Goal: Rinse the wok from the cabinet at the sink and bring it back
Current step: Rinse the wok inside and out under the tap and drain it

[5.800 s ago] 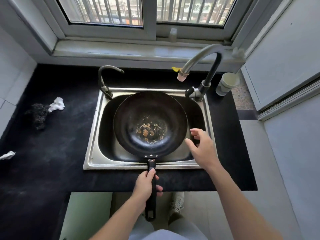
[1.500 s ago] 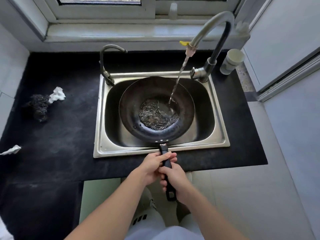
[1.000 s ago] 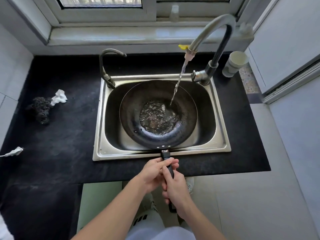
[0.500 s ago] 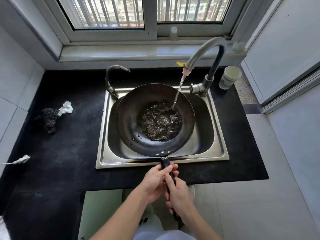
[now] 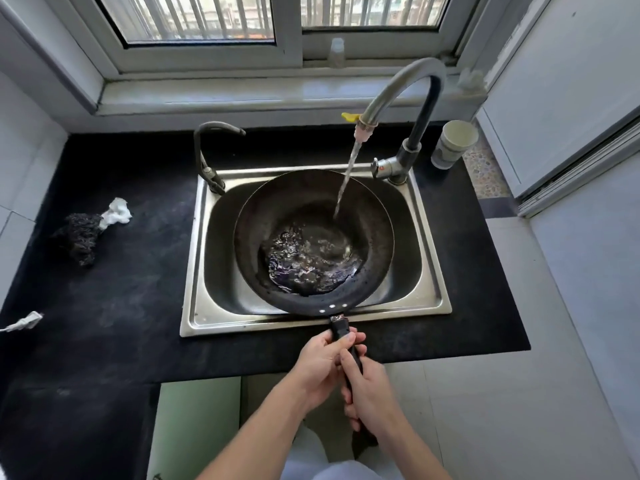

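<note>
Head view: black countertop (image 5: 114,289) under a barred window (image 5: 207,15) surrounds a steel sink (image 5: 194,271). Wok (image 5: 311,209) sits in the basin under the faucet (image 5: 398,84) stream; left hand (image 5: 320,367) and right hand (image 5: 370,393) both clench its handle (image 5: 341,330).

There is one wok (image 5: 313,244) and one steel sink (image 5: 304,322), and two hands grip the wok's single handle (image 5: 341,332): one left hand (image 5: 320,367) and one right hand (image 5: 369,393). Two taps stand at the back of the sink, one tall curved tap (image 5: 408,84) with one stream of water (image 5: 346,178) running from it and one small dark tap (image 5: 207,147). On the one black counter (image 5: 121,289) I count one paper cup (image 5: 453,143), one dark scrubber (image 5: 79,237) and two white scraps, one (image 5: 117,211) touching the scrubber and one (image 5: 24,322) at the left edge, while one small bottle (image 5: 336,51) stands on the window ledge.
</note>
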### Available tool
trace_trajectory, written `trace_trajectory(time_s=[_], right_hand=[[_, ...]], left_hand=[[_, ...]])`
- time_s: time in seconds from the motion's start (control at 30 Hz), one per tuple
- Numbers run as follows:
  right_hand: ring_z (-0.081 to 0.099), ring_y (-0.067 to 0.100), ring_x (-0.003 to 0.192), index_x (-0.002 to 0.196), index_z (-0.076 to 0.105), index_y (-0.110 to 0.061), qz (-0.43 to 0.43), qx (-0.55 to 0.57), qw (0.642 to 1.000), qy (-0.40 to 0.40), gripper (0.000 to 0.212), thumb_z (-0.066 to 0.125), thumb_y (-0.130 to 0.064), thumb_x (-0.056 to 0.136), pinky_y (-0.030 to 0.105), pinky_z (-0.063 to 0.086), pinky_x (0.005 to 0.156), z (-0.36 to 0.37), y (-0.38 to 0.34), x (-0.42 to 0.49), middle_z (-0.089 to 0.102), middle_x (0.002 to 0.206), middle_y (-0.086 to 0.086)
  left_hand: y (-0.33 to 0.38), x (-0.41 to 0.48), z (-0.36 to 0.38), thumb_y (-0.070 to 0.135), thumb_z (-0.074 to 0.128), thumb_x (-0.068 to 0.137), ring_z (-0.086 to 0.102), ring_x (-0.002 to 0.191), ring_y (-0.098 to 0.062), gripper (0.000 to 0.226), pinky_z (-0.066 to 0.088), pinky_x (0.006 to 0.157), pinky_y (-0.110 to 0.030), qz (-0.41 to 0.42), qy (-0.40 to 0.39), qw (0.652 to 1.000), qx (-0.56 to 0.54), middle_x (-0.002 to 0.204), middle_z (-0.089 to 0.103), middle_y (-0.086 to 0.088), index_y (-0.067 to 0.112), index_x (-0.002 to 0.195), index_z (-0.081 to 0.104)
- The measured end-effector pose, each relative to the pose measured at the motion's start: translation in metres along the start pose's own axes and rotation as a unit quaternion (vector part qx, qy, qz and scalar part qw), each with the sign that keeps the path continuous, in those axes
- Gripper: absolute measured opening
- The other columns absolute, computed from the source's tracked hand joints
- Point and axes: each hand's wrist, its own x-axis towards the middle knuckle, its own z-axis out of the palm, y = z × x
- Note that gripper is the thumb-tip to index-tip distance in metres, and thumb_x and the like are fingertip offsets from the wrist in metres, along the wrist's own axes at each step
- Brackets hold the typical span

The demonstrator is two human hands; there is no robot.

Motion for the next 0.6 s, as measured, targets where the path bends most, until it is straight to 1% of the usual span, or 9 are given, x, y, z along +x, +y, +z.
trace_trajectory(time_s=[0.07,0.17,0.2,0.27,0.33,0.43,0.6], right_hand=[[0.043,0.015,0.036,0.081,0.057,-0.010,-0.002,0.005,1.000,-0.010,0.041,0.048,-0.044,0.103,0.026,0.039,0.036,-0.003,-0.008,0.004,0.052,0.053,0.000],[0.044,0.015,0.036,0.081,0.058,-0.011,-0.005,-0.007,1.000,-0.020,0.039,0.049,-0.043,0.103,0.027,0.040,0.036,-0.004,-0.021,0.011,0.053,0.052,-0.002],[0.044,0.015,0.036,0.081,0.058,-0.012,-0.007,-0.011,1.000,-0.022,0.039,0.049,-0.043,0.102,0.027,0.040,0.036,-0.004,-0.024,0.013,0.054,0.052,-0.002],[0.045,0.016,0.037,0.080,0.059,-0.013,-0.008,-0.011,1.000,-0.027,0.038,0.050,-0.043,0.102,0.026,0.040,0.036,-0.001,-0.028,0.015,0.054,0.051,-0.003],[0.045,0.015,0.036,0.080,0.059,-0.014,-0.007,-0.009,0.999,-0.031,0.037,0.050,-0.043,0.102,0.026,0.040,0.036,0.003,-0.031,0.014,0.054,0.052,-0.003],[0.044,0.015,0.036,0.081,0.058,-0.014,-0.002,0.000,0.999,-0.037,0.037,0.050,-0.043,0.102,0.025,0.039,0.036,0.008,-0.031,0.010,0.053,0.053,-0.002],[0.041,0.015,0.035,0.081,0.056,-0.009,0.013,0.020,0.999,-0.025,0.038,0.050,-0.040,0.103,0.024,0.037,0.036,0.011,-0.022,0.000,0.051,0.052,0.000]], left_hand=[[0.006,0.003,0.003,0.009,0.058,0.096,0.064,0.087,-0.022,0.031,0.057,0.057,-0.027,0.003,0.003,1.000,0.010,0.102,0.067,-0.013,-0.005,0.123,0.057],[0.016,0.004,0.003,0.013,0.057,0.097,0.063,0.081,-0.022,0.030,0.053,0.049,-0.027,0.011,0.003,1.000,0.028,0.096,0.066,-0.012,-0.003,0.121,0.060],[0.019,0.004,0.003,0.013,0.057,0.096,0.064,0.082,-0.022,0.029,0.053,0.050,-0.027,0.015,0.005,0.999,0.028,0.095,0.067,-0.012,-0.003,0.121,0.060],[0.024,0.004,0.000,0.012,0.058,0.096,0.065,0.086,-0.022,0.029,0.056,0.059,-0.029,0.021,0.016,0.999,0.021,0.098,0.068,-0.011,-0.002,0.121,0.060],[0.026,0.001,-0.004,0.013,0.059,0.096,0.065,0.086,-0.023,0.027,0.055,0.065,-0.031,0.025,0.023,0.999,0.027,0.097,0.069,-0.012,-0.001,0.119,0.062],[0.026,-0.004,-0.009,0.015,0.059,0.096,0.065,0.081,-0.023,0.025,0.050,0.068,-0.033,0.026,0.018,0.999,0.038,0.089,0.069,-0.012,-0.001,0.114,0.064],[0.014,-0.006,-0.010,0.013,0.059,0.096,0.065,0.082,-0.022,0.023,0.055,0.067,-0.030,0.016,0.013,0.999,0.028,0.087,0.067,-0.012,-0.003,0.112,0.063]])
